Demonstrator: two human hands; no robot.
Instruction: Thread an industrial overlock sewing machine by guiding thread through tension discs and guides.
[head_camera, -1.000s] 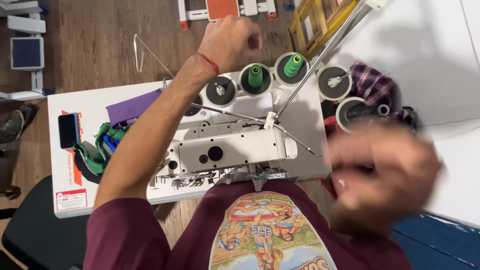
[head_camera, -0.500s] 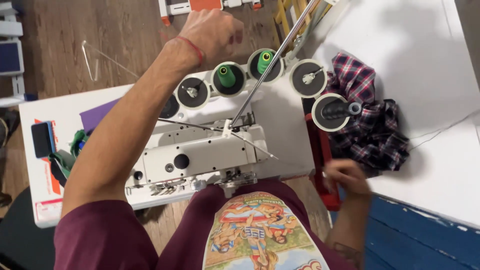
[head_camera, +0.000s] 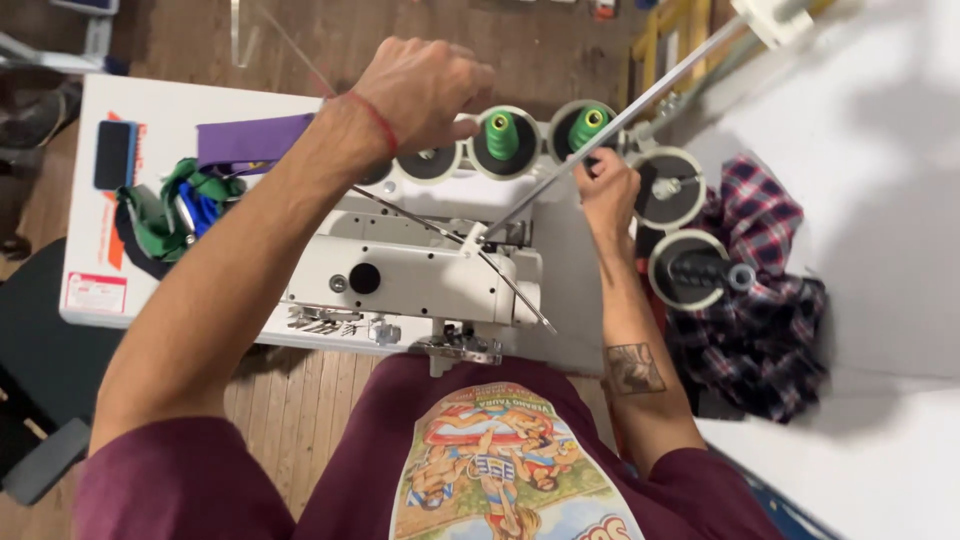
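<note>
My left hand (head_camera: 420, 90), with a red string on its wrist, is raised in a closed fist over the back row of spool holders, just above an empty holder (head_camera: 430, 162). I see nothing in it. My right hand (head_camera: 605, 185) reaches to the base of the right green thread cone (head_camera: 588, 125), fingers curled where a slanted metal rod (head_camera: 660, 85) crosses. Whether they grip anything is hidden. A second green cone (head_camera: 500, 135) stands to its left. The white sewing machine (head_camera: 420, 275) sits below both hands.
Two more holders (head_camera: 668, 188) (head_camera: 690, 270) stand at the right beside a plaid cloth (head_camera: 765, 300) on a white surface (head_camera: 880, 150). On the white table (head_camera: 150, 110) at left lie purple fabric (head_camera: 250, 140), green and blue fabric (head_camera: 180, 205) and a dark phone (head_camera: 113, 155).
My right hand rose from near my lap up to the right green cone. My left arm stayed raised over the spool holders. The view shifted closer.
</note>
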